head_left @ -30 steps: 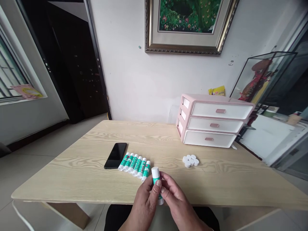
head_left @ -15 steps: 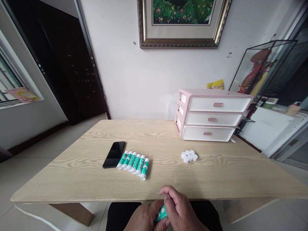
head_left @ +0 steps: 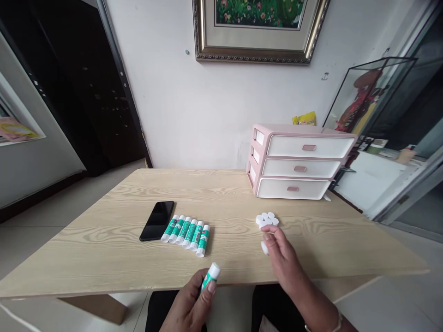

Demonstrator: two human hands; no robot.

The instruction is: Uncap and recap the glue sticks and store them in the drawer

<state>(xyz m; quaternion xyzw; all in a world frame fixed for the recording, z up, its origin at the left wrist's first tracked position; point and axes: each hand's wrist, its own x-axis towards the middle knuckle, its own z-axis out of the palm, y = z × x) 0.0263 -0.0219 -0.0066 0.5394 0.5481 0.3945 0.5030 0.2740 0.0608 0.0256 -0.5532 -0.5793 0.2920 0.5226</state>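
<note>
My left hand (head_left: 194, 299) is closed around a green-and-white glue stick (head_left: 210, 275) near the table's front edge, its white end pointing up and away from me. Over the table to the right, my right hand (head_left: 282, 253) has thumb and fingers pinched, with a white cap (head_left: 264, 247) at the fingertips. Just beyond those fingers lies a cluster of several white round caps (head_left: 265, 219), partly covered by the hand. Several matching glue sticks (head_left: 186, 233) lie side by side in a slanted row left of centre.
A black phone (head_left: 157, 221) lies against the left end of the row. At the back right stands a pink-and-white drawer unit (head_left: 297, 168) with a yellow packet (head_left: 305, 118) behind its top. The wooden table (head_left: 121, 253) ends just before my legs.
My hands were together over my lap around the glue stick. They have parted: the left keeps the stick, and the right has moved forward and right to the caps. The view has shifted slightly.
</note>
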